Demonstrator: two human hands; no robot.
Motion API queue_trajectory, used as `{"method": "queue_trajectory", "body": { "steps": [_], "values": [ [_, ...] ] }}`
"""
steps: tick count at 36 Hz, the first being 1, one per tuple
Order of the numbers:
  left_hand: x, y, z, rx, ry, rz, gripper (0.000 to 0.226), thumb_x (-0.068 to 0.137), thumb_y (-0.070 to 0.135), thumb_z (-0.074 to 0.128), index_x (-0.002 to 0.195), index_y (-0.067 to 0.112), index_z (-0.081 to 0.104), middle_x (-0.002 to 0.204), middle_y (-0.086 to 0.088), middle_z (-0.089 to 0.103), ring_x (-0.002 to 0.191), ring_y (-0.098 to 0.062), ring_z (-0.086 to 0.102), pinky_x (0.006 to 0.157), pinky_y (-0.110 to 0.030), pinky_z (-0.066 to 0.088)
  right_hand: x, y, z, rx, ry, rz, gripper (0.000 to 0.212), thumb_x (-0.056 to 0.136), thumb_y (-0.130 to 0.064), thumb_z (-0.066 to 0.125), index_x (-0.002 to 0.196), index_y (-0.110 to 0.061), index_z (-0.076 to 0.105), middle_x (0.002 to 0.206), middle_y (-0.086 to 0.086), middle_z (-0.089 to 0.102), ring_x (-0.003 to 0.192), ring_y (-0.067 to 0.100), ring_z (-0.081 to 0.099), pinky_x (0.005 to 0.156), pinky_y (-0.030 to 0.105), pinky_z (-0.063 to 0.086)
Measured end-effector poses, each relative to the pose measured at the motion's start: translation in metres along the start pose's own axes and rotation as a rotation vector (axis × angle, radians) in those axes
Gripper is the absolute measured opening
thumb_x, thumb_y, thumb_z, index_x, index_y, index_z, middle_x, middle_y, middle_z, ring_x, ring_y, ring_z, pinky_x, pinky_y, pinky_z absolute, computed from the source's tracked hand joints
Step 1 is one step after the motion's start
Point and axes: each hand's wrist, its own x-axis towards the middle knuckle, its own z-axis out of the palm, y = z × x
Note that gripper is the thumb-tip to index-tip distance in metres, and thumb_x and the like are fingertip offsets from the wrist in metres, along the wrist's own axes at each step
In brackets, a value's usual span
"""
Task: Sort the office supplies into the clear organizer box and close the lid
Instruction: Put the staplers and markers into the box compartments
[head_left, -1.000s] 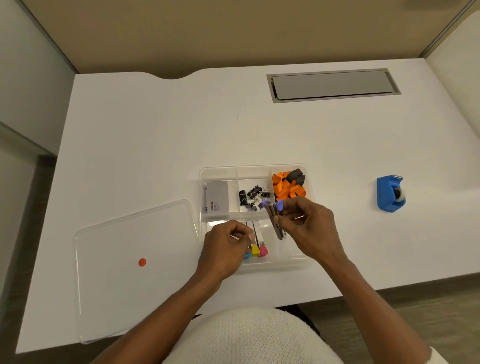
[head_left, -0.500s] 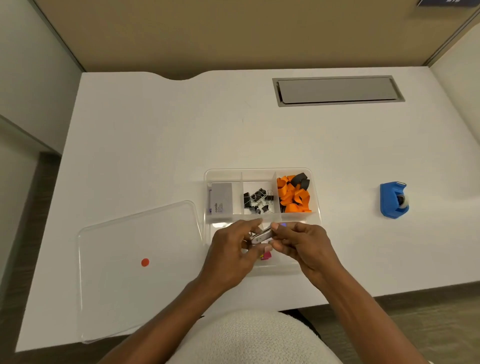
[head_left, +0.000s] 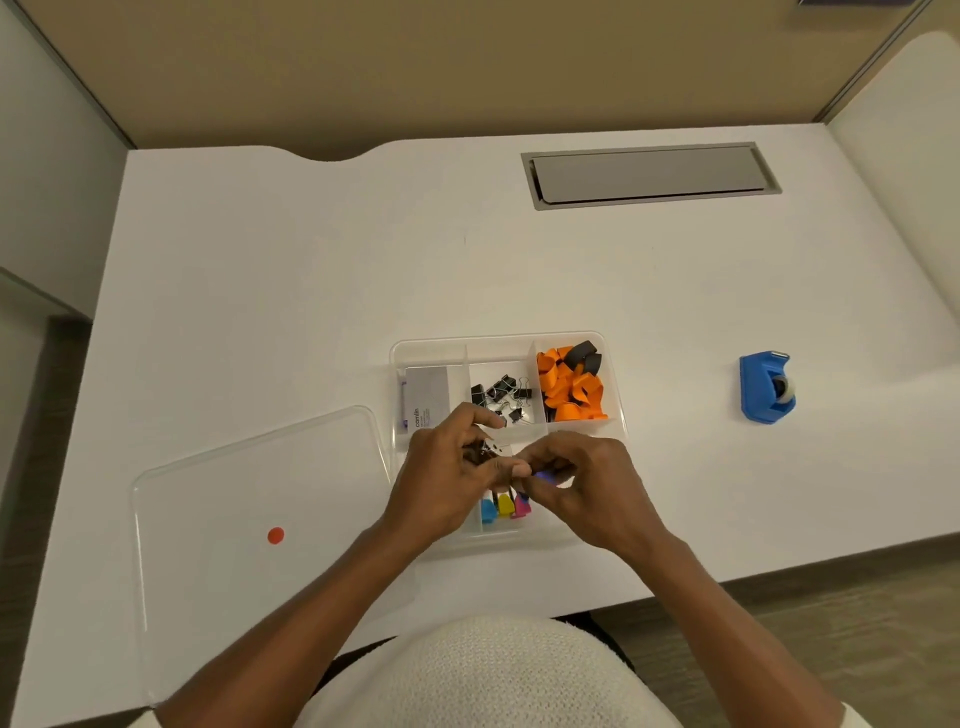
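Open clear box (head_left: 498, 347) sits on the white tabletop (head_left: 311, 291), near the front edge, centre. Back row of compartments: grey card pack (head_left: 427, 397) at left, black binder clips (head_left: 500, 396) in the middle, orange and black pieces (head_left: 570, 387) at right. In a front compartment, blue, yellow and pink caps (head_left: 505, 506) show side by side just below the hands.

Both hands are over the front half of the box, fingertips meeting. Left hand (head_left: 448, 475) is curled, fingers closed around something small and dark; can't tell what. Right hand (head_left: 584, 483) pinches a small item with a purple tip (head_left: 544, 475) between thumb and fingers; the rest of it is hidden.

Lid (head_left: 249, 525) lies flat on the tabletop just left of the box, off it, with a red dot (head_left: 276, 535) on it. Blue tape dispenser (head_left: 766, 387) stands well apart to the right of the box, outside it. Grey cable hatch (head_left: 649, 174) is set into the tabletop at the back.
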Motion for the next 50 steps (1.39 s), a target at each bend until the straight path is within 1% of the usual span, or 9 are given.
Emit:
{"method": "queue_trajectory", "body": {
  "steps": [7, 13, 18, 22, 31, 35, 39, 44, 50],
  "values": [
    [-0.003, -0.015, 0.003, 0.263, 0.272, -0.087, 0.024, 0.088, 0.046, 0.077, 0.095, 0.025, 0.07, 0.078, 0.013, 0.07, 0.068, -0.004, 0.066, 0.067, -0.026, 0.059, -0.005, -0.004, 0.016, -0.272, 0.16, 0.39, 0.016, 0.086, -0.042, 0.077, 0.092, -0.027, 0.076, 0.078, -0.01, 0.075, 0.068, 0.008, 0.067, 0.062, 0.023, 0.053],
    [-0.012, -0.029, 0.01, 0.41, 0.181, -0.219, 0.027, 0.088, 0.052, 0.076, 0.089, 0.026, 0.07, 0.078, 0.011, 0.072, 0.072, -0.009, 0.068, 0.066, -0.029, 0.059, -0.008, -0.009, 0.04, -0.561, 0.223, 0.318, 0.016, 0.084, -0.036, 0.075, 0.086, -0.02, 0.074, 0.07, -0.003, 0.068, 0.063, 0.013, 0.05, 0.047, 0.021, 0.024],
    [-0.015, -0.03, 0.016, 0.421, 0.134, -0.275, 0.025, 0.088, 0.049, 0.076, 0.089, 0.025, 0.071, 0.077, 0.01, 0.072, 0.071, -0.01, 0.067, 0.068, -0.03, 0.059, 0.001, -0.017, 0.057, -0.707, 0.213, 0.207, 0.041, 0.058, -0.018, 0.093, 0.092, -0.006, 0.074, 0.059, 0.009, 0.067, 0.061, 0.026, 0.061, 0.044, 0.029, 0.042],
    [-0.015, -0.029, 0.018, 0.407, 0.119, -0.291, 0.019, 0.089, 0.043, 0.078, 0.085, 0.026, 0.071, 0.074, 0.012, 0.071, 0.069, -0.007, 0.066, 0.06, -0.023, 0.049, 0.008, -0.013, 0.065, -0.767, 0.159, 0.196, 0.034, 0.054, -0.024, 0.095, 0.076, -0.01, 0.074, 0.054, 0.008, 0.065, 0.061, 0.027, 0.063, 0.043, 0.029, 0.043],
    [-0.014, -0.024, 0.021, 0.481, 0.079, -0.295, 0.014, 0.091, 0.035, 0.077, 0.085, 0.025, 0.07, 0.078, 0.009, 0.074, 0.071, -0.01, 0.068, 0.057, -0.023, 0.049, 0.002, 0.0, 0.066, -0.711, 0.082, 0.148, 0.04, 0.038, -0.025, 0.102, 0.05, -0.016, 0.065, 0.044, 0.001, 0.055, 0.045, 0.016, 0.052, 0.043, 0.022, 0.022],
    [-0.013, -0.015, 0.02, 0.625, 0.042, -0.28, 0.015, 0.094, 0.038, 0.073, 0.093, 0.024, 0.069, 0.088, 0.006, 0.075, 0.074, -0.011, 0.066, 0.058, -0.022, 0.045, -0.002, -0.002, 0.05, -0.647, 0.148, 0.083, 0.03, 0.053, -0.027, 0.099, 0.063, -0.015, 0.074, 0.061, 0.003, 0.066, 0.053, 0.017, 0.059, 0.041, 0.025, 0.035],
    [-0.016, 0.002, 0.019, 0.879, 0.002, -0.208, 0.031, 0.098, 0.049, 0.062, 0.114, 0.022, 0.065, 0.103, 0.007, 0.072, 0.077, -0.007, 0.056, 0.065, -0.022, 0.042, -0.006, 0.008, 0.007, -0.356, 0.23, 0.119, 0.015, 0.091, -0.038, 0.072, 0.095, -0.025, 0.078, 0.094, -0.009, 0.074, 0.075, 0.006, 0.062, 0.065, 0.023, 0.05],
    [-0.014, 0.038, 0.031, 0.833, 0.131, -0.069, 0.04, 0.094, 0.052, 0.066, 0.114, 0.018, 0.072, 0.099, 0.0, 0.076, 0.087, -0.02, 0.072, 0.07, -0.035, 0.06, -0.013, 0.057, -0.057, -0.115, 0.414, 0.264, 0.01, 0.09, -0.035, 0.075, 0.094, -0.026, 0.076, 0.089, -0.014, 0.074, 0.073, 0.005, 0.067, 0.071, 0.03, 0.059],
    [0.02, 0.076, 0.078, 0.708, 0.005, 0.053, 0.033, 0.092, 0.06, 0.066, 0.096, 0.027, 0.067, 0.087, 0.009, 0.073, 0.083, -0.016, 0.068, 0.072, -0.036, 0.058, -0.026, 0.132, -0.114, -0.045, 0.594, 0.5, 0.016, 0.088, -0.035, 0.076, 0.102, -0.028, 0.072, 0.09, -0.014, 0.073, 0.08, 0.006, 0.068, 0.081, 0.035, 0.059]
  ]
}}
